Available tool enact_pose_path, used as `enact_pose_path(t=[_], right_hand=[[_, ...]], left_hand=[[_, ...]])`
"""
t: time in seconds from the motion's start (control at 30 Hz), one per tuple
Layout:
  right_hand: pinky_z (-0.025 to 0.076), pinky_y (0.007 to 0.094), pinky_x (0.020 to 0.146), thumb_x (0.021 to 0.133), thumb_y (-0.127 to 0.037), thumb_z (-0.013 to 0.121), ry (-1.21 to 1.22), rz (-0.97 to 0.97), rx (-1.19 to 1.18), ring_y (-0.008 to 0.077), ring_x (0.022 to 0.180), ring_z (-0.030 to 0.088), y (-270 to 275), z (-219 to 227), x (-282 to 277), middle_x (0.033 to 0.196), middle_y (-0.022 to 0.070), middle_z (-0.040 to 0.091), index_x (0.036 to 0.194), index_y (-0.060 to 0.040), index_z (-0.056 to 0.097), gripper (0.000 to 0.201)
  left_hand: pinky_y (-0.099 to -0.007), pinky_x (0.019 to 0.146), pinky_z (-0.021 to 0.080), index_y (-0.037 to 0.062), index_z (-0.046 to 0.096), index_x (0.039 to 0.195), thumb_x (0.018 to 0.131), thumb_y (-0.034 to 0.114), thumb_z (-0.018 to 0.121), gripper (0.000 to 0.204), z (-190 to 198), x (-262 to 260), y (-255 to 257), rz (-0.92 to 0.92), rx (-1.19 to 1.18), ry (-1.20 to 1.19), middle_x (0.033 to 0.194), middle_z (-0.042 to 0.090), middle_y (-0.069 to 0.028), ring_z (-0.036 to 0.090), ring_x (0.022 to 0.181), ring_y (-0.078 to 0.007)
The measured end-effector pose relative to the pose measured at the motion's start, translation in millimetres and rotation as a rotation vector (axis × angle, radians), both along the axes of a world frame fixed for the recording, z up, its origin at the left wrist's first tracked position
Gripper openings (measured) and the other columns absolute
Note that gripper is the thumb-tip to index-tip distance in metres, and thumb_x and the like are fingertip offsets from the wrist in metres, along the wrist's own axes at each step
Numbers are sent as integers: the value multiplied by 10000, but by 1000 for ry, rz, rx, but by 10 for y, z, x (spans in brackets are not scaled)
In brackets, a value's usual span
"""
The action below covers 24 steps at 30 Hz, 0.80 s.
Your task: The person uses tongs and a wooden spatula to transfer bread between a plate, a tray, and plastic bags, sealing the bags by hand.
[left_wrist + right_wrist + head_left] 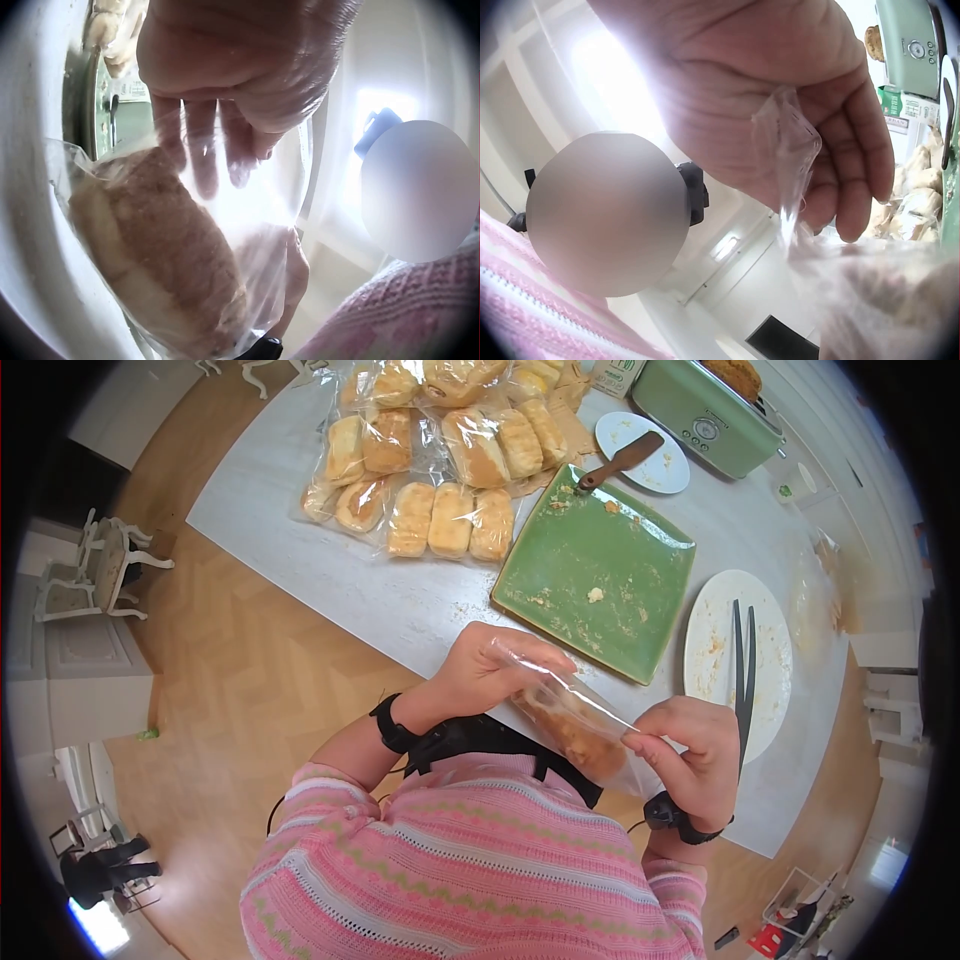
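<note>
A clear plastic bag with browned bread inside is held between both hands at the table's front edge. The left hand grips its left end, fingers over the film; the left wrist view shows those fingers behind the film above the bread. At the other end the right hand pinches the film between thumb and curled fingers. In the right wrist view a folded flap of film lies against the right palm.
Several bagged rolls lie at the back left. A green square plate with crumbs bears the end of a brown-handled utensil. At right are dark tongs on a white oval plate. A green toaster stands behind.
</note>
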State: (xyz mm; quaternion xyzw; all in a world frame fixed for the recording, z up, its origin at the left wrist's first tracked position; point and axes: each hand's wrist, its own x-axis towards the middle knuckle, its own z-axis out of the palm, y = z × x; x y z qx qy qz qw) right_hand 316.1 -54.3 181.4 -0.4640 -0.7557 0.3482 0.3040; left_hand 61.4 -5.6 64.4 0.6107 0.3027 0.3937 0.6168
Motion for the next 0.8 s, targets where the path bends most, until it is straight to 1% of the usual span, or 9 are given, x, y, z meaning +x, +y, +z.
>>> enact_pose_path(t=[0.03, 0.1, 0.2, 0.27, 0.33, 0.37, 0.47, 0.7, 0.8], right_hand=[[470, 314, 568, 776, -22, 743, 13, -16, 2, 252, 613, 646, 6, -4, -9, 686, 102, 670, 790, -10, 723, 28], [483, 302, 601, 789, -12, 734, 46, -86, -38, 228, 642, 653, 7, -43, -4, 720, 101, 682, 812, 2, 722, 29], [503, 283, 667, 832, -5, 711, 120, -230, -81, 177, 720, 657, 17, -152, 29, 807, 98, 702, 886, 24, 716, 61], [510, 276, 700, 860, -8, 697, 163, -310, -85, 150, 769, 655, 39, -272, 61, 861, 95, 708, 938, 35, 712, 90], [520, 275, 753, 903, -34, 679, 248, -417, -73, 133, 843, 648, 66, -424, 88, 934, 95, 701, 1048, 42, 698, 164], [528, 277, 770, 922, -52, 667, 217, -410, -78, 140, 875, 654, 66, -471, 99, 962, 94, 698, 1117, 26, 693, 211], [533, 277, 787, 919, -58, 676, 187, -362, -169, 149, 883, 659, 59, -579, 68, 965, 96, 701, 1137, 10, 698, 230], [543, 296, 749, 889, -53, 712, 109, -250, -170, 205, 857, 692, 62, -720, 7, 979, 137, 707, 1149, 16, 690, 270], [525, 282, 786, 909, -63, 682, 90, -227, -230, 172, 896, 675, 66, -698, -10, 991, 106, 703, 1159, 15, 687, 261]], left_hand=[[-355, 856, 559, -16, 751, 988, 872, 186, 729, 233, 1, -20, 12, -2, 0, 1, 978, 765, -128, 732, 908, -205], [-313, 686, 562, -17, 755, 911, 894, 132, 680, 168, 4, -65, 44, 133, 313, 18, 904, 762, -127, 725, 787, -191], [-292, 693, 570, 1, 756, 1022, 943, 46, 623, 161, 84, -213, 131, 222, 299, -169, 911, 754, -86, 721, 789, -167], [-289, 690, 572, -13, 747, 1018, 959, 53, 618, 157, 191, -410, 230, 408, 391, 72, 960, 739, -96, 720, 780, -174], [-274, 698, 568, -33, 732, 1032, 982, 91, 626, 171, 202, -605, 388, 512, 344, -119, 987, 726, -97, 708, 769, -168], [-272, 692, 567, -46, 723, 1038, 989, 112, 630, 190, 194, -739, 488, 667, 282, -118, 969, 723, -96, 704, 762, -165], [-294, 660, 548, -57, 645, 1122, 1021, 135, 596, 222, 345, -1010, 836, 975, 175, -167, 825, 665, -71, 641, 719, -144], [-254, 661, 549, -42, 675, 1110, 993, 168, 654, 241, 205, -1225, 1606, 940, 81, -125, 859, 690, -66, 653, 712, -127], [-237, 649, 536, -28, 695, 1092, 996, 190, 652, 242, 57, -1194, 1748, 1034, 235, 63, 875, 705, -63, 651, 727, -112]])
